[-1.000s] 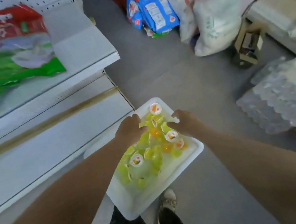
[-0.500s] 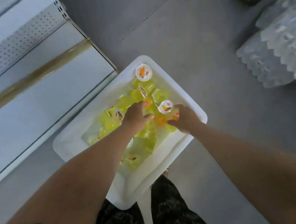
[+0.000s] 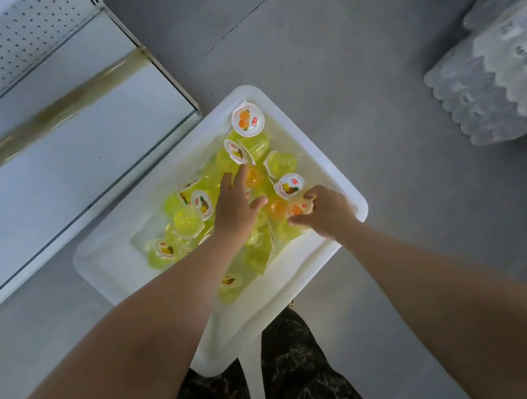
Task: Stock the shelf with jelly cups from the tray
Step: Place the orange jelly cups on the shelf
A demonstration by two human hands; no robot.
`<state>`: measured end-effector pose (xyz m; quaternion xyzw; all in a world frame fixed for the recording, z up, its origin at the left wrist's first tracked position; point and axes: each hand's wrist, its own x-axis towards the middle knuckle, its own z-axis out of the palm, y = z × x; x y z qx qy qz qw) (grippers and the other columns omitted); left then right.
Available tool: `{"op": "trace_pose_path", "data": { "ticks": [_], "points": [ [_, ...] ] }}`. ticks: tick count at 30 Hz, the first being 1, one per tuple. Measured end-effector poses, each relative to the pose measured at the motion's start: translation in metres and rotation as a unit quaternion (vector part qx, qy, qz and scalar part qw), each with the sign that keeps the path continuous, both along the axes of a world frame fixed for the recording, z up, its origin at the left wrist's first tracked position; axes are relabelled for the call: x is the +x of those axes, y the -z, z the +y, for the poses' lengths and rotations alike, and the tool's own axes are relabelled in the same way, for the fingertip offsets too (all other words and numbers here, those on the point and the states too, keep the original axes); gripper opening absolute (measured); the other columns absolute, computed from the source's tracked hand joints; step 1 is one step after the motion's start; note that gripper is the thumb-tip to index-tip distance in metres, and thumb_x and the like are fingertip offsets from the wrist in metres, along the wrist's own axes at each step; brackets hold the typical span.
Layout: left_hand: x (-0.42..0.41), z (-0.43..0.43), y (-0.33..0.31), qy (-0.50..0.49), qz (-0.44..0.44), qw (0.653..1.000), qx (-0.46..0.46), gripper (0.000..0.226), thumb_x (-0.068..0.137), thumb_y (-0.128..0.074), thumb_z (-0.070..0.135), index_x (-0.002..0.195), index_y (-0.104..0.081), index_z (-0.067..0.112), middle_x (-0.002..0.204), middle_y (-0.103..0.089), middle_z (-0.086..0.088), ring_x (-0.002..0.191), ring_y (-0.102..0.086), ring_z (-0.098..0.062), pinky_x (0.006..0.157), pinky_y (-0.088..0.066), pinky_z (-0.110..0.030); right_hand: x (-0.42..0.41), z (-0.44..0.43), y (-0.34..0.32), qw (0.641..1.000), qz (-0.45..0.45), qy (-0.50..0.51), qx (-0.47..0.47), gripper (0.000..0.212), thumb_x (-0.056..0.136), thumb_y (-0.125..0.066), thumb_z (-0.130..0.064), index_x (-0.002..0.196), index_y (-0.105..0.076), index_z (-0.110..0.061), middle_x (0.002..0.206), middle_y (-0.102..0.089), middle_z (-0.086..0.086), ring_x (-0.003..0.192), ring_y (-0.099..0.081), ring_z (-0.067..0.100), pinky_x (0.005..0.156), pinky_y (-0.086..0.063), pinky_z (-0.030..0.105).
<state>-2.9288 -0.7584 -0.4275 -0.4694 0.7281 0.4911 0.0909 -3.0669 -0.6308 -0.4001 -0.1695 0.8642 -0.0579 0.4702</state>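
Both hands are down in the tray (image 3: 107, 269). The right hand (image 3: 326, 215) has fingers and thumb curled round one orange-label cup (image 3: 298, 209) at the tray's right edge. The cup is tilted, with its lid facing up and toward the left hand. The left hand (image 3: 235, 203) lies flat on the pile, fingers mostly straight and thumb out. Its fingertips reach an orange cup mid-tray, and I can't see a real grip on anything. Key geometry: the shelf (image 3: 73, 143) sits left and forward of the tray. The tray's long side runs roughly parallel to the shelf's front edge, just beside it. So the left hand is on the shelf side, and I'd guess the right hand's cup has to cross over the pile and the left forearm to get there. The tray holds a loose heap of jelly cups (image 3: 185, 218), mostly yellow-green with a few orange. They have no common orientation: one at the far corner (image 3: 248, 120) is lid-up, others are on their sides or upside down. No cups are visible on the shelf deck in view, so stocking looks barely started. Clear wrapped packs (image 3: 496, 86) sit on the floor (image 3: 332, 33), well apart to the right.
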Motion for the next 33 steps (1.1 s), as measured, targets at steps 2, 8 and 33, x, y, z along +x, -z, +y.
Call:
{"op": "trace_pose_path", "data": {
  "ticks": [2, 8, 33],
  "points": [
    [-0.004, -0.001, -0.001, -0.015, -0.002, 1.0, 0.007, 0.079, 0.088, -0.072, 0.025, 0.152, -0.027, 0.03, 0.151, -0.027, -0.013, 0.108, -0.064, -0.023, 0.099, -0.05, -0.04, -0.001, 0.001, -0.002, 1.0, 0.002, 0.001, -0.01, 0.072, 0.068, -0.083, -0.051, 0.128, -0.056, -0.024, 0.119, -0.06, 0.0, 0.113, -0.056, 0.019, 0.092, -0.048, 0.034],
    [-0.021, -0.007, -0.005, -0.019, -0.069, 0.997, -0.029, 0.063, 0.087, -0.071, 0.033, 0.144, -0.044, 0.03, 0.127, -0.04, -0.014, 0.106, -0.056, -0.028, 0.097, -0.041, -0.031, -0.005, -0.002, -0.01, 0.995, -0.015, 0.079, -0.053, 0.061, 0.065, -0.082, -0.057, 0.117, -0.064, -0.03, 0.104, -0.068, -0.01, 0.096, -0.061, 0.009, 0.07, -0.044, 0.02],
    [-0.006, -0.002, -0.099, -0.313, -0.05, 0.944, 0.091, 0.063, 0.054, -0.076, 0.069, 0.074, -0.04, 0.022, 0.081, -0.07, -0.007, 0.077, -0.071, -0.028, 0.079, -0.055, -0.04, -0.013, -0.002, -0.086, 0.992, -0.032, 0.056, -0.107, 0.052, 0.068, -0.082, -0.054, 0.11, -0.064, -0.029, 0.099, -0.063, -0.012, 0.092, -0.059, 0.008, 0.063, -0.034, 0.012]
  ]
}}
